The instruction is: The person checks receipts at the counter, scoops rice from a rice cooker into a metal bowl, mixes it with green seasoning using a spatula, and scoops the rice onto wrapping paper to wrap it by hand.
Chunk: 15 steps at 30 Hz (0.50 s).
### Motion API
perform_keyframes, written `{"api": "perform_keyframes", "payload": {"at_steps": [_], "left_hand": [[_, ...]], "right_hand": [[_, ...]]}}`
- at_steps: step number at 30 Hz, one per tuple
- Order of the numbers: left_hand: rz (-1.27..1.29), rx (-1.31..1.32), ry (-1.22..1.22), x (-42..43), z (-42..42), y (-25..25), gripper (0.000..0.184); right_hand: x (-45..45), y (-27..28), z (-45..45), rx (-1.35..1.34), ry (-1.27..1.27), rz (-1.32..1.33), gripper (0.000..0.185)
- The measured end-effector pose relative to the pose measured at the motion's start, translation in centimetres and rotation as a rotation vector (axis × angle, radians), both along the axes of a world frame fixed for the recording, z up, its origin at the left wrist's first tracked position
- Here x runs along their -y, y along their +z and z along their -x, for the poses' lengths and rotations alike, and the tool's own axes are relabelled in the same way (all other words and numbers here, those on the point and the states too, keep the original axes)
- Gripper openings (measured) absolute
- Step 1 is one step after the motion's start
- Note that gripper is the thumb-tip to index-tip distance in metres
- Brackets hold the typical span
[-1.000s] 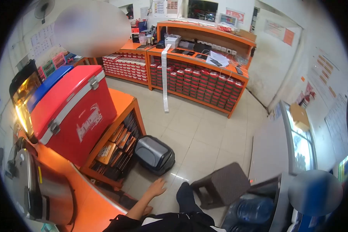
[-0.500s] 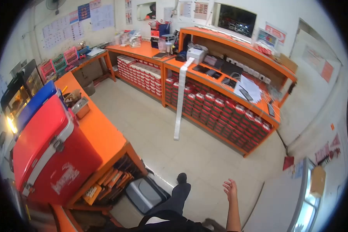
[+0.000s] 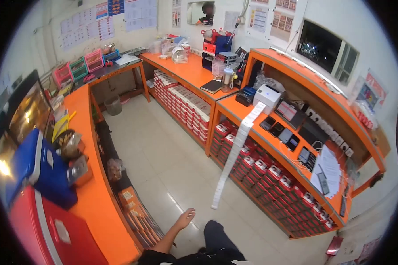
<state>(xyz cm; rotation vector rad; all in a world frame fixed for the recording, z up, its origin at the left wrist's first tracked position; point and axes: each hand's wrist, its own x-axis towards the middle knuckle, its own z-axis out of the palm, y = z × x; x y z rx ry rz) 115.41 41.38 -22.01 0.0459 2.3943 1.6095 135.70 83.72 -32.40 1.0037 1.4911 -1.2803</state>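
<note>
My left hand [image 3: 185, 218] swings low in front of my body, fingers loosely curled with gaps between them and no object in it. It is in the air above the tiled floor, between the left orange counter [image 3: 102, 194] and a long paper strip [image 3: 234, 154]. That strip hangs from a white label printer [image 3: 268, 96] on the facing orange table, its lower end near the floor. The hand touches neither. My right hand is out of view. One dark-trousered leg [image 3: 219, 238] is stepping forward.
A red cooler [image 3: 59, 225] and a blue cooler [image 3: 48, 165] stand on the left counter. Phones [image 3: 276, 129], papers [image 3: 327, 170] and a tablet lie on the right table. Stacked red-and-white boxes [image 3: 183, 101] fill the shelves below. A bin [image 3: 113, 106] stands farther back.
My view has moved forward, nearer the printer and the paper strip. My right hand has left the view, and my left hand has come into it. The red cooler has slid toward the lower left.
</note>
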Motion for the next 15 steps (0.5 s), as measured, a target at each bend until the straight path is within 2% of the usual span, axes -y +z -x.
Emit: {"api": "perform_keyframes", "payload": {"at_steps": [1, 2, 4, 5, 7, 8, 9, 10, 11, 12, 14, 15], "left_hand": [[-0.141, 0.151, 0.012, 1.5, 3.2, -0.3, 0.034], [-0.12, 0.159, 0.013, 3.6, 5.9, -1.0, 0.034], [0.081, 0.199, -0.076, 6.0, 9.0, -4.0, 0.035], [0.334, -0.113, -0.127, 8.6, 9.3, -9.9, 0.038], [0.379, 0.329, 0.1, 11.5, 9.8, -9.6, 0.04], [0.54, -0.071, -0.004, 14.6, 8.2, -14.7, 0.04], [0.98, 0.129, -0.506, 16.1, 7.7, -14.3, 0.044], [0.759, 1.096, -0.177, 17.2, 9.1, -14.6, 0.05], [0.562, 1.231, 0.066, 19.1, 9.5, -13.0, 0.051], [0.371, 1.186, 0.301, 20.6, 10.5, -11.4, 0.051], [0.184, 1.111, 0.54, 22.7, 15.7, -10.0, 0.051], [0.135, 1.076, 0.603, 23.8, 18.4, -9.6, 0.052]], "right_hand": [[1.0, 0.0, 3.6, 0.004, 0.017, 0.004, 0.024], [1.8, -0.1, 7.4, 0.01, 0.045, 0.006, 0.025], [3.6, -0.8, 15.6, 0.018, 0.127, 0.01, 0.028], [4.1, -2.0, 20.2, 0.017, 0.185, 0.015, 0.029], [5.6, -4.4, 29.9, 0.022, 0.332, 0.035, 0.031], [6.6, -5.2, 35.3, 0.021, 0.44, 0.045, 0.033], [7.5, -7.0, 41.0, 0.008, 0.583, 0.052, 0.034], [8.6, -8.9, 47.8, -0.049, 0.855, 0.064, 0.035], [10.3, -12.1, 54.9, -0.158, 1.119, 0.101, 0.036], [12.7, -15.4, 62.2, -0.334, 1.274, 0.142, 0.038], [21.6, -9.1, 76.0, -0.899, 1.026, 0.252, 0.016], [26.4, -5.2, 83.2, -1.179, 0.932, 0.271, 0.015]]}}
